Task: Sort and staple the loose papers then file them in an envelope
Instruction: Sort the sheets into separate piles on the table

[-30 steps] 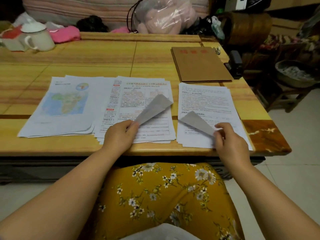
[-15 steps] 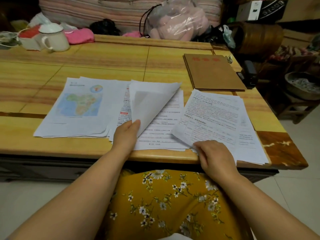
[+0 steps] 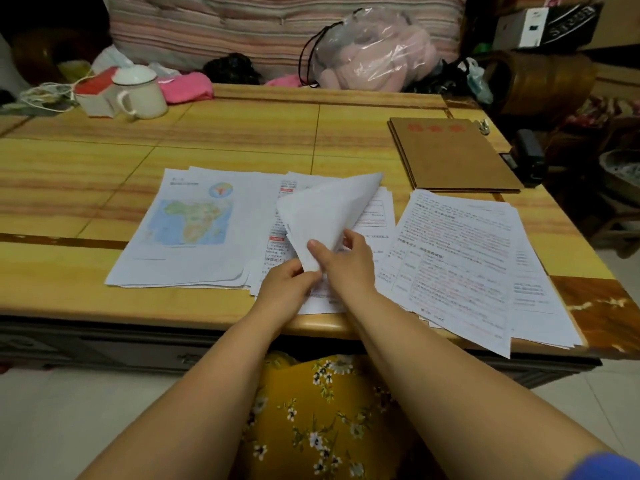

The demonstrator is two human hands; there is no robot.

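Yellow striped desk, frame centre: left hand and right hand fingers pinch curled white sheet, lifted to check pages beneath.

Both your hands meet at the middle pile — your left hand pinches the near corner of a curled-up sheet, your right hand grips its edge just beside. The map pile lies to the left, the text pile to the right. Beyond it — the brown envelope, flat on the table.
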